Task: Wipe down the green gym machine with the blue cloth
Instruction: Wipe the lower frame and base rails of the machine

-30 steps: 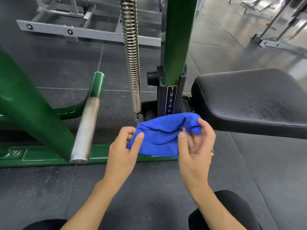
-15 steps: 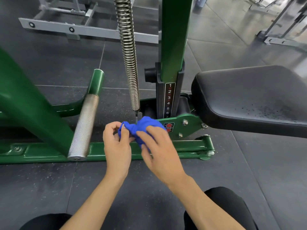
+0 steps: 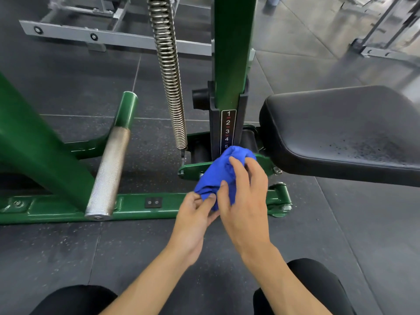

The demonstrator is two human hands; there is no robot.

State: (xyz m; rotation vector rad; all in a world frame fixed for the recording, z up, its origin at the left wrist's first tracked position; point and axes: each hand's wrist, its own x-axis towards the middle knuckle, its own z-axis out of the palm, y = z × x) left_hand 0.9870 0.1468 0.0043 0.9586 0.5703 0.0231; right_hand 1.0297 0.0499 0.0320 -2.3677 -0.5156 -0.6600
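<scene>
The bunched blue cloth [image 3: 217,176] was pinched by the left hand [image 3: 193,220] and clasped by the right hand [image 3: 246,201]; it could be snagged on bolts of the green gym machine [image 3: 136,206].

cloth [image 3: 219,176]: soft blue fabric, matt
frame [image 3: 234,53]: glossy green painted metal
handle [image 3: 109,171]: rough knurled bare metal
seat [image 3: 341,126]: smooth black padding
floor [image 3: 68,251]: matt speckled rubber

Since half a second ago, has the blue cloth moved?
Yes. The blue cloth has shifted right: from below the spring to the foot of the numbered strip.
</scene>
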